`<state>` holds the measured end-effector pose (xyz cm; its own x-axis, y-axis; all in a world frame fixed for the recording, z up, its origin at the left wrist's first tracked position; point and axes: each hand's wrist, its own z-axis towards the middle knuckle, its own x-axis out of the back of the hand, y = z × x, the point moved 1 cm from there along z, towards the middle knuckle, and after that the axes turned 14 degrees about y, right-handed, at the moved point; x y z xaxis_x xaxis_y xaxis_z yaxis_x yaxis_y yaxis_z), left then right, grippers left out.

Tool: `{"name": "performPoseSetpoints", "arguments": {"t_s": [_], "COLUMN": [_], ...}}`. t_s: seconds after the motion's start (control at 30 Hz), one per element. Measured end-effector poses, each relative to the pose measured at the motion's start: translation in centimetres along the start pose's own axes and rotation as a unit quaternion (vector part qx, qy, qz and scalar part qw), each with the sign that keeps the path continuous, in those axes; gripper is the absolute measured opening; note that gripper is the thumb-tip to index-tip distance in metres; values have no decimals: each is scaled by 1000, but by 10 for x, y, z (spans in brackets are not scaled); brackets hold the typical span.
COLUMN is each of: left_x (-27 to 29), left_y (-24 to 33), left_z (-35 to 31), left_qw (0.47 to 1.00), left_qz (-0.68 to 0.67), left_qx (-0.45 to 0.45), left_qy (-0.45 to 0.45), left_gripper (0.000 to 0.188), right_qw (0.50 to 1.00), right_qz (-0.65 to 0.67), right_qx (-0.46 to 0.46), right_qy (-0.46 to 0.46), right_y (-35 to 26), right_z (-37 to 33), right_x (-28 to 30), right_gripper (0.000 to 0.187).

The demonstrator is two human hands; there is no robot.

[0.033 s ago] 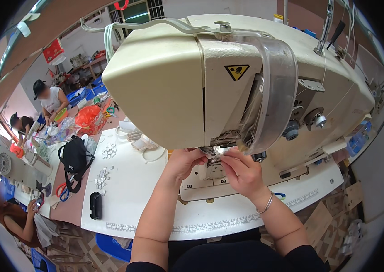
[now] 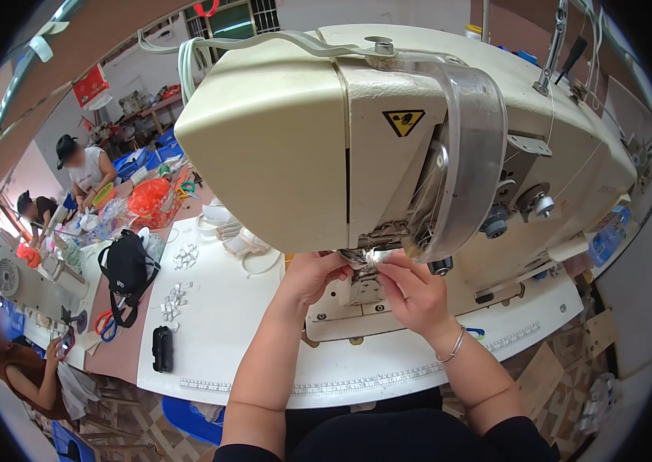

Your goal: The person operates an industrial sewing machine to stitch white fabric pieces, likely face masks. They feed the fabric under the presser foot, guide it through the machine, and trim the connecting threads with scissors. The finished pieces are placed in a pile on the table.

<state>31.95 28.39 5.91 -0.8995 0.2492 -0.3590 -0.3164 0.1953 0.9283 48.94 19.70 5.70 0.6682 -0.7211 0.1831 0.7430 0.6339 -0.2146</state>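
Under the head of a large cream sewing machine (image 2: pixel 264 138), my two hands meet at the needle and presser foot area (image 2: pixel 376 240). My left hand (image 2: pixel 314 277) is closed, thumb and fingers pressed together at the left of the foot; what they pinch is mostly hidden. Just to the right, my right hand (image 2: pixel 416 291) pinches a small white strip (image 2: pixel 382 256) at the foot. Below the fingers lies the machine's metal work plate (image 2: pixel 364 291). The fingertips are partly covered by the machine parts, so the strip's far end cannot be made out.
On the white table's left lie small white pieces (image 2: pixel 175 300), a black case (image 2: pixel 162 349) and pale bands (image 2: pixel 237 240). A black bag (image 2: pixel 127 266) and scissors (image 2: pixel 107 325) sit beyond. A ruler strip (image 2: pixel 303 387) follows the front edge. Several people work at the left.
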Motion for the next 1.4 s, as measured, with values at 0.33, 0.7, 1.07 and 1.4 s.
{"name": "performPoseSetpoints", "arguments": {"t_s": [0.33,0.7,1.07,1.4], "left_x": [1,1,-9,-16], "left_y": [-1,-4,-16,-11], "left_z": [2,5,-29,-31], "left_qw": [1000,999,985,992], "left_qz": [-4,-41,-155,-84], "left_qx": [12,16,27,-36], "left_qy": [-1,12,67,90], "left_gripper": [11,8,18,21], "right_qw": [984,984,998,997], "right_qz": [7,-12,-50,-38], "right_qx": [-165,-175,-29,-60], "right_qy": [65,10,35,28], "right_y": [6,18,-6,-9], "right_z": [2,-22,-18,-18], "right_x": [4,3,5,5], "right_gripper": [22,30,36,34]}}
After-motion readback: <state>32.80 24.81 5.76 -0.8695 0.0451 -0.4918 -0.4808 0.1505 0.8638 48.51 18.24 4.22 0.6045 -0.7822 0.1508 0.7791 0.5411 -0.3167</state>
